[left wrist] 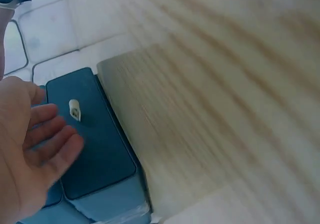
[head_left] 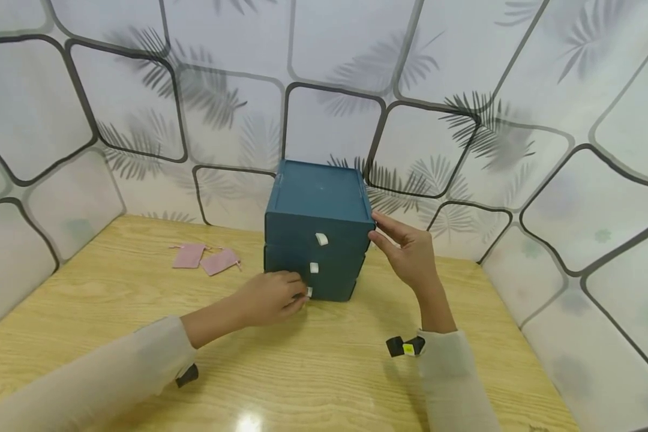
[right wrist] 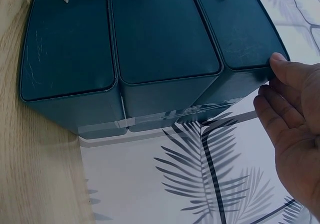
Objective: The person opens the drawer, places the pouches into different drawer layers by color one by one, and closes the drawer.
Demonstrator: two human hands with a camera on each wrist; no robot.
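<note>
Drawer unit [head_left: 291, 231] nr. bench [head_left: 335, 366] rear edge. L hand [head_left: 272, 299]: loosely bent, empty, by btm. tab [head_left: 309, 292]. R hand [head_left: 412, 255]: wide, touching unit corner.

We find a booth-like workspace: white leaf-printed wall coverings [head_left: 337, 36] enclose a yellow wood-grain counter [head_left: 324, 366] on three sides.

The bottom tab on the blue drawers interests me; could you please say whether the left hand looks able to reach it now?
Probably yes: the left hand is right by the bottom tab, its fingers look loosely bent, and nothing seems to stand between them.
</note>
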